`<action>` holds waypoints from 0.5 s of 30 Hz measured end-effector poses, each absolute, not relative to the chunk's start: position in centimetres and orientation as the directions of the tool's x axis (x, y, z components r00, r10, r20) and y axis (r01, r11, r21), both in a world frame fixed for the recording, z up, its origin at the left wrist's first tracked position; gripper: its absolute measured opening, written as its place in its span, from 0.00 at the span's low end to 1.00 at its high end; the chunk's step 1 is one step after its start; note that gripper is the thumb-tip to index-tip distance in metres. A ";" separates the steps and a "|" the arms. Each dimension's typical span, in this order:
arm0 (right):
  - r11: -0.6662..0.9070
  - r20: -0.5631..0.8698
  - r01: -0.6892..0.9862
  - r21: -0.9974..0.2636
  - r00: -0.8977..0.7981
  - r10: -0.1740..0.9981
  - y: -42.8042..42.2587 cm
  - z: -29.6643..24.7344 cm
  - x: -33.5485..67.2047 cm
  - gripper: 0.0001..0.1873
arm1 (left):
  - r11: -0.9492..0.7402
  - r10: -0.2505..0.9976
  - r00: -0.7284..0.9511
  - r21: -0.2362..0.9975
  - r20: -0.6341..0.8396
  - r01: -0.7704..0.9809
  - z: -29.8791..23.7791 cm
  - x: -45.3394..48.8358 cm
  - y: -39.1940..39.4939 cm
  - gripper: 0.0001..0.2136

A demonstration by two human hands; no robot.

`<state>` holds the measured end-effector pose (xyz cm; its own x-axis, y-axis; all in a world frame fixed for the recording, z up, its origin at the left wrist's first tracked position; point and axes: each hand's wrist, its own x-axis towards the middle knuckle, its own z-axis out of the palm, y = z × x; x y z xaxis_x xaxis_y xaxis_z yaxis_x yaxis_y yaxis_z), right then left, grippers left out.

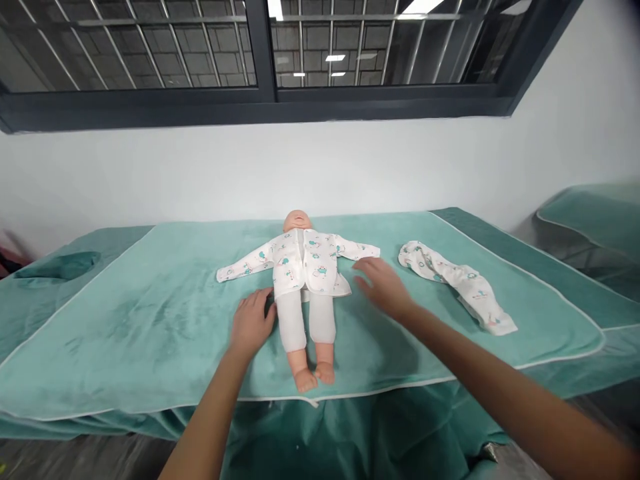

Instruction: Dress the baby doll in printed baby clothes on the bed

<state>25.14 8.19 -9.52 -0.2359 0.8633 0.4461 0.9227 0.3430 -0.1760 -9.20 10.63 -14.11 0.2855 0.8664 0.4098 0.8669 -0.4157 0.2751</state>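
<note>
A baby doll (304,287) lies on its back on a teal towel (150,320), head toward the wall, arms spread. It wears a white printed top (303,261) and plain white leggings. My left hand (251,325) rests flat on the towel just beside the doll's hip, fingers spread. My right hand (383,287) hovers open above the towel, close to the top's hem on the other side, holding nothing. A pair of matching printed trousers (457,283) lies crumpled on the towel further right.
The towel covers a bed with darker teal bedding (540,267). A dark green pillow (60,265) sits at the far left. A white wall and a barred window (250,47) are behind. Another teal-covered bed (595,213) stands at the right.
</note>
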 end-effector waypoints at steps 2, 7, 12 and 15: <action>0.141 0.431 0.974 -0.175 -0.052 0.901 8.5 -10.2 30.2 0.16 | -0.419 0.862 0.282 0.280 0.421 0.864 -14.0 -9.1 10.5 0.18; -0.304 0.202 0.942 -0.143 0.329 0.922 8.4 -11.2 38.6 0.16 | -0.462 0.866 0.290 0.429 0.408 0.776 -13.7 -8.1 8.9 0.23; -0.215 0.140 0.935 -0.283 0.262 0.955 9.0 -10.6 36.9 0.14 | -0.213 0.977 0.087 0.874 0.195 0.436 -12.5 -5.6 7.0 0.28; -0.126 0.146 0.898 -0.422 0.205 0.968 10.1 -10.5 32.7 0.16 | -0.074 0.997 0.042 0.956 0.065 0.284 -11.7 -4.2 6.8 0.37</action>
<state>32.66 10.11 -10.47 0.2050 0.9678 0.1462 0.8975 -0.1263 -0.4225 -4.20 6.79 -11.69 0.0425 0.9970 0.0651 0.2836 -0.0745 0.9560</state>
